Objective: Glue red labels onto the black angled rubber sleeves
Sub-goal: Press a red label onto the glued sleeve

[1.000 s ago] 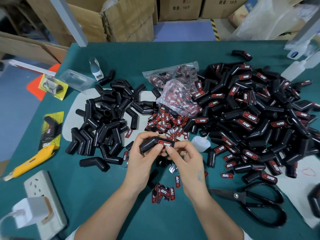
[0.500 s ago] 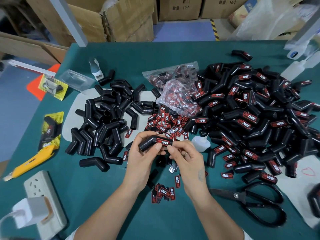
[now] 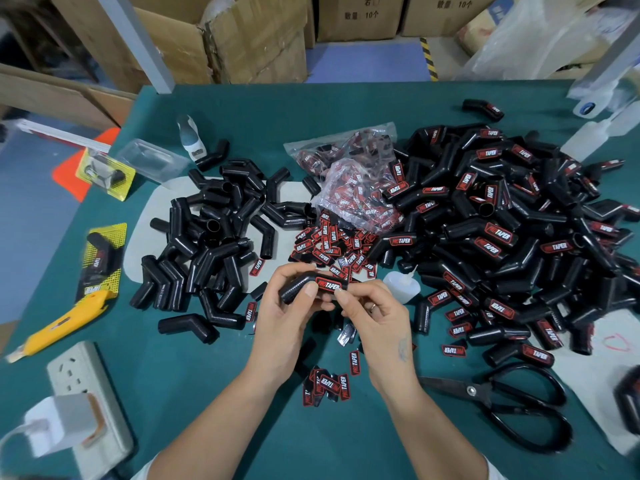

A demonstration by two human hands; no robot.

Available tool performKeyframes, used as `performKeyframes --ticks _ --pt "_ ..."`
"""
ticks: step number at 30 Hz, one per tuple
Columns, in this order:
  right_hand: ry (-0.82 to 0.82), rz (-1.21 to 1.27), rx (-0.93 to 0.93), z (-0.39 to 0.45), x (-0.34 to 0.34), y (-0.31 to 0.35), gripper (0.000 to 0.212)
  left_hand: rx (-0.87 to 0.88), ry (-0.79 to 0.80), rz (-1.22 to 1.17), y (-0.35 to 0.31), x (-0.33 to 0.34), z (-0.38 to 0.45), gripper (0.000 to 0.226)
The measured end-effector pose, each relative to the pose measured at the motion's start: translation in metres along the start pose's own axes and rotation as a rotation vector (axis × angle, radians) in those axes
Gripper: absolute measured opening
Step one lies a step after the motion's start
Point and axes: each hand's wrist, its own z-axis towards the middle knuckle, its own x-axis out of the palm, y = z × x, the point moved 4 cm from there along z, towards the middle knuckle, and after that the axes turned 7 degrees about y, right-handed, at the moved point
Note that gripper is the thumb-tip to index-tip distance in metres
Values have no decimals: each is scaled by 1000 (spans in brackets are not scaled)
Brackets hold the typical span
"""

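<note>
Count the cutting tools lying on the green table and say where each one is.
2. The yellow utility knife lies near the table's left edge, above the power strip. The black scissors lie at the lower right, beside the right forearm. Others could be buried under the sleeve piles.

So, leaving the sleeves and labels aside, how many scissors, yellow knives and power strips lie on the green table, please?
Scissors: 1
Yellow knife: 1
Power strip: 1
Total: 3
</note>
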Motion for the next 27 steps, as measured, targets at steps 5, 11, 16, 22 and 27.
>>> performKeyframes --ticks 5,11,16,22,27 --pt "13 -11 12 -1 2 3 18 -13 -10 9 2 -2 0 26" --pt "14 -35 -13 -1 3 3 17 -9 -22 48 5 -3 0 29" --pt "5 -53 -30 -1 3 3 19 7 -40 89 6 -4 0 28" --pt "3 -50 -27 -1 2 4 19 16 -38 101 7 -4 0 28" --pt "13 -2 -7 -1 3 3 20 29 -30 103 6 -5 0 33"
